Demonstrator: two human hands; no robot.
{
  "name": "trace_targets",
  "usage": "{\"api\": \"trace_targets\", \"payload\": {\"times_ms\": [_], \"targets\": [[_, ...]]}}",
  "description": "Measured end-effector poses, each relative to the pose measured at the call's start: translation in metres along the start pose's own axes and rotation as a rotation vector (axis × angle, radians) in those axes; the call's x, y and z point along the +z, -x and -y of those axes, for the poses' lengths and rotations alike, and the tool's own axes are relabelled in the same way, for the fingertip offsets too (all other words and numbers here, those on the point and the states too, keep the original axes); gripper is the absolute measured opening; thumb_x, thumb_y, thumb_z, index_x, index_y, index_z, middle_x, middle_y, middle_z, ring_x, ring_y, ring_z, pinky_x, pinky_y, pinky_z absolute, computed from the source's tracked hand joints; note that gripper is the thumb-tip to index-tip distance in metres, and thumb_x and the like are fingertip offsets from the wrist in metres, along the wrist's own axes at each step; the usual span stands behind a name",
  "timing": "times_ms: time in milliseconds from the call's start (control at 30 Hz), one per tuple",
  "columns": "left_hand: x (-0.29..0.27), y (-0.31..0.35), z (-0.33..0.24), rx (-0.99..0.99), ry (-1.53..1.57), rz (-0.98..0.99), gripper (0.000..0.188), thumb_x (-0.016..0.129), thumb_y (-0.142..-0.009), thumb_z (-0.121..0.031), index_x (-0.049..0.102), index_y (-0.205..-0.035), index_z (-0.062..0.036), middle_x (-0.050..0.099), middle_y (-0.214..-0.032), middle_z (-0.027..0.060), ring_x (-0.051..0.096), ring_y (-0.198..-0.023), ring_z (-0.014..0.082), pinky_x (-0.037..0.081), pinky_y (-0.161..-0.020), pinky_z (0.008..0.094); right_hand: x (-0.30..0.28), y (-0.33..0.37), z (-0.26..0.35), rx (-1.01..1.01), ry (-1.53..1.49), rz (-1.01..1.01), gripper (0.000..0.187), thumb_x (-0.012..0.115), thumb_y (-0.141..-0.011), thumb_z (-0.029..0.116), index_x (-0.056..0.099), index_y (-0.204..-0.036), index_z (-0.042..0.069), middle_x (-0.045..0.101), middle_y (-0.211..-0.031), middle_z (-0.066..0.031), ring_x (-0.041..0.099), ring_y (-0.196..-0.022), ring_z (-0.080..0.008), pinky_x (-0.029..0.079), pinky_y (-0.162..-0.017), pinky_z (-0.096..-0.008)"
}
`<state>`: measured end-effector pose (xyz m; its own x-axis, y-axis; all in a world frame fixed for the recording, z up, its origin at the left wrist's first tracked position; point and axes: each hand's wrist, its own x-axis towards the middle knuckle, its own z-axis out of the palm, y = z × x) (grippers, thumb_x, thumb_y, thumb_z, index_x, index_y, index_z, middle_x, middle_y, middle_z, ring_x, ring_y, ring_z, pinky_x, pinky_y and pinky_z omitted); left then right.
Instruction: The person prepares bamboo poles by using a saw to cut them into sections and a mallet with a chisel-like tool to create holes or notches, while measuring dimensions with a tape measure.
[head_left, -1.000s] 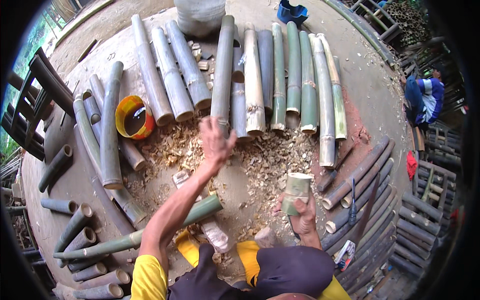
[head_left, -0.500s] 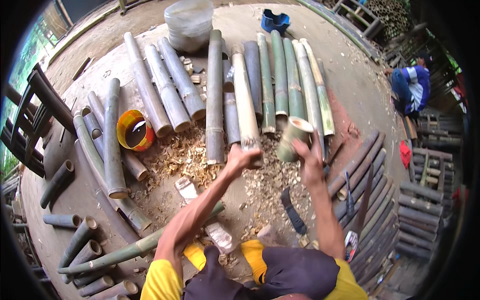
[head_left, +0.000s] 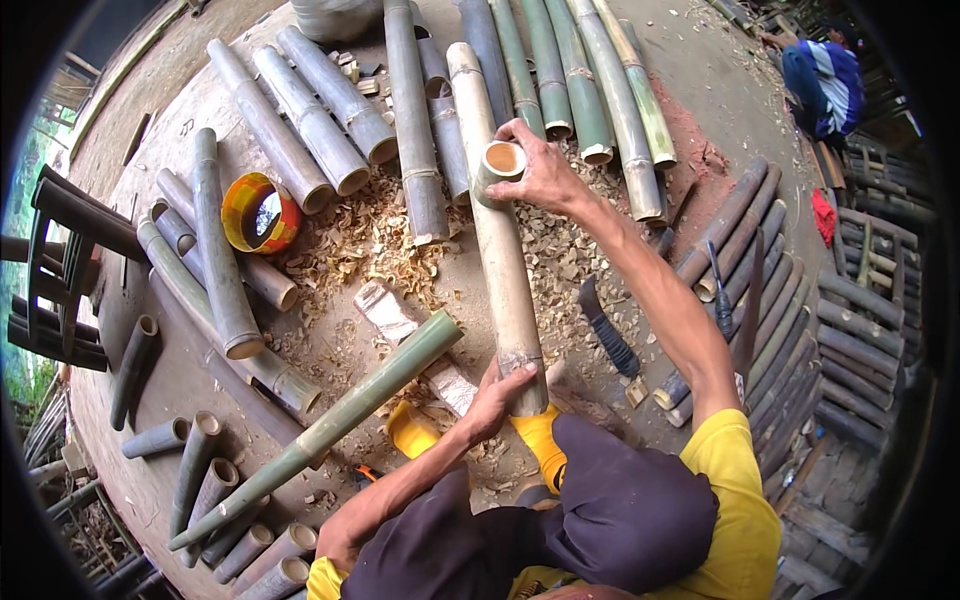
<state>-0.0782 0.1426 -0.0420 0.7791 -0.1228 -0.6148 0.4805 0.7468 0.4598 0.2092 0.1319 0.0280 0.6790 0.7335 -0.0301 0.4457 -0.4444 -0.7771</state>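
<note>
One pole (head_left: 510,290) has come nearer, one tube (head_left: 491,176) overlapping it.

No readable text, label, brand, number or sign on anything in view.

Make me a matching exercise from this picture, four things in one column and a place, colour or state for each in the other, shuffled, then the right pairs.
Things:
1. short bamboo piece
2. pale bamboo pole
3. round container
4. dark-handled blade

Places, colours or states:
A. red and yellow
B. lying to the right of the pale bamboo pole
C. held by the right hand
D. gripped near its closer end by the left hand

Right pairs: 1-C, 2-D, 3-A, 4-B.
</note>
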Motion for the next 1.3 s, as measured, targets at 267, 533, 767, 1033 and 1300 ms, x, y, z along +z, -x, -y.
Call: {"api": "trace_targets", "payload": {"times_ms": [267,533,767,1033,1300], "targets": [[0.002,-0.012,0.0,0.071,-0.091,-0.023,0.05,0.065,-0.086,-0.022,0.038,-0.122,-0.0013,0.055,-0.106,0.0083,0.056,-0.096,0.017,0.048,-0.086,0.0333,-0.001,-0.011,0.005,-0.096,0.097,0.064,0.063,0.081,-0.064,0.027,0.043,-0.111,0.007,0.063,-0.102,-0.0195,0.063,-0.095,-0.033,0.051,-0.09,-0.0416],[-0.03,-0.099,-0.122,0.85,-1.262,-0.758,0.08,0.076,-0.071,-0.037,0.036,-0.125,0.0049,0.047,-0.114,0.0234,0.044,-0.109,0.0294,0.04,-0.09,0.0439,-0.038,0.018,-0.005,-0.064,0.051,-0.466,0.063,0.083,-0.066,0.024,0.043,-0.11,0.003,0.065,-0.093,-0.0159,0.066,-0.086,-0.0247,0.056,-0.076,-0.0338],[-0.076,-0.132,-0.168,0.434,-0.541,-0.369,0.057,0.071,-0.073,-0.023,0.038,-0.11,0.0052,0.057,-0.1,0.0207,0.062,-0.081,0.0251,0.055,-0.069,0.0339,-0.003,0.017,0.027,-0.197,-0.069,-0.379,0.065,0.08,-0.069,0.029,0.05,-0.12,0.002,0.065,-0.096,-0.0138,0.066,-0.088,-0.0231,0.055,-0.076,-0.033],[-0.009,-0.02,-0.035,0.066,0.112,-0.118,0.064,0.068,-0.073,-0.015,0.036,-0.126,-0.0031,0.052,-0.108,0.0122,0.054,-0.103,0.0242,0.049,-0.09,0.0459,0.006,0.007,0.034,-0.176,-0.111,-0.265,0.065,0.081,-0.068,0.027,0.051,-0.119,0.001,0.067,-0.097,-0.0169,0.067,-0.089,-0.0243,0.056,-0.079,-0.0335],[-0.01,0.005,-0.011,0.03,0.133,-0.015,0.053,0.064,-0.082,-0.015,0.037,-0.126,-0.0032,0.055,-0.106,0.0099,0.056,-0.101,0.0212,0.047,-0.09,0.0401,0.04,-0.048,0.026,-0.181,0.111,0.077,0.064,0.08,-0.066,0.033,0.051,-0.114,0.001,0.062,-0.105,-0.0249,0.063,-0.096,-0.0365,0.051,-0.089,-0.0411]]}}
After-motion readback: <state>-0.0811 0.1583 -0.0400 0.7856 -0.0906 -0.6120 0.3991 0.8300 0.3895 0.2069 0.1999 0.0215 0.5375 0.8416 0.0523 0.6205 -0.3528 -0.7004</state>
